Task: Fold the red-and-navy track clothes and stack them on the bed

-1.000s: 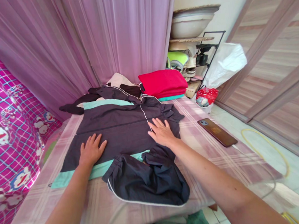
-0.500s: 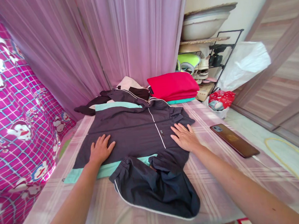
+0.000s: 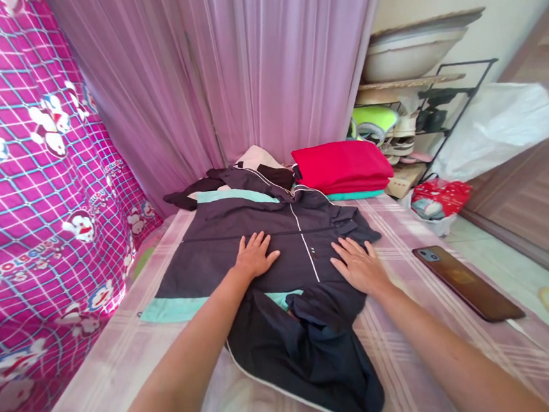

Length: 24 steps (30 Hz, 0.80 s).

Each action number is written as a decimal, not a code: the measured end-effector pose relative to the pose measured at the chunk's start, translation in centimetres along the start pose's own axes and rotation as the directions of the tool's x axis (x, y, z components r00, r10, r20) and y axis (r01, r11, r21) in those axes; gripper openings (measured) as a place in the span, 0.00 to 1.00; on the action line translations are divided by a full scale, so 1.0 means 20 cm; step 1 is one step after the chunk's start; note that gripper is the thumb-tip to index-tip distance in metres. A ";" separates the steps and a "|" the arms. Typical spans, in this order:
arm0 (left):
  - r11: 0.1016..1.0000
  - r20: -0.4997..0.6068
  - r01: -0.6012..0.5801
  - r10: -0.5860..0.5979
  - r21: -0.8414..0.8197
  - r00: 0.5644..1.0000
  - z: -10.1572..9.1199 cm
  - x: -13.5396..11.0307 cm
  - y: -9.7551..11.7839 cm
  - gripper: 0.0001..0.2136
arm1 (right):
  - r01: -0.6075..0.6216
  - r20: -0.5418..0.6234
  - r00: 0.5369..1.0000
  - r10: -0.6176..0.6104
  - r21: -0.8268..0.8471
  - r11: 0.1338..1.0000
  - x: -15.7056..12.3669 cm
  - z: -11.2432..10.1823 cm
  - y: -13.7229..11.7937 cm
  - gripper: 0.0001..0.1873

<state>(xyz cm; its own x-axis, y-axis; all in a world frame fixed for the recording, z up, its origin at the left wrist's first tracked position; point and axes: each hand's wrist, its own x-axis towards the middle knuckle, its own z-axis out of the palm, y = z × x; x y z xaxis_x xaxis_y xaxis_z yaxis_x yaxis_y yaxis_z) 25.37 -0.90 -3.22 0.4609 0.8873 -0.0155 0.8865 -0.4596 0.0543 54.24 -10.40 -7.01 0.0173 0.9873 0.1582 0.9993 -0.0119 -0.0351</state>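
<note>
A dark zip-up jacket point(image 3: 202, 254) with white piping and mint-green edges lies spread on the table. One sleeve point(image 3: 311, 356) folds down toward me in a crumpled curve; the other reaches toward the back. My left hand point(image 3: 256, 256) rests flat on the middle of the jacket, just below the zip line, fingers spread. Farther right, my right hand point(image 3: 359, 264) lies flat near the collar end, its fingers also apart. Neither hand grips the cloth.
A folded red garment point(image 3: 341, 165) tops a stack at the back, beside rumpled dark and pale clothes. A brown phone point(image 3: 468, 282) with a white cable lies at the right of the checked tablecloth point(image 3: 101, 368). Beyond stands a rack point(image 3: 458, 113) with shoes and a basin.
My left hand has slid right across the jacket, toward its middle. My right hand stays flat near the collar end. The whole view has shifted slightly.
</note>
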 end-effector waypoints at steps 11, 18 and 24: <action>0.975 -0.024 0.220 -0.220 0.026 0.975 0.01 -0.14 -0.48 0.30 | 0.010 -0.037 0.999 -0.011 -0.026 1.000 0.00 0.03 0.01 0.30; 0.916 -0.111 0.396 -0.387 0.065 0.915 0.05 -0.26 -0.86 0.29 | 0.004 -0.038 0.999 -0.005 -0.023 1.000 0.00 0.02 0.00 0.29; 0.858 -0.172 0.509 -0.492 0.070 0.854 0.07 -0.32 -1.00 0.31 | -0.008 -0.025 1.000 0.008 -0.014 1.000 0.00 0.00 -0.01 0.28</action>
<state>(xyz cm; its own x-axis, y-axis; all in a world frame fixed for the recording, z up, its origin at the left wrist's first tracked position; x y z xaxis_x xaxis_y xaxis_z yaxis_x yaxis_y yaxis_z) 4.73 2.59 -5.70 -0.0496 0.9900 0.1319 0.9980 0.0542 -0.0311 53.96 -10.32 -7.06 0.0262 0.9828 0.1828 0.9995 -0.0224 -0.0225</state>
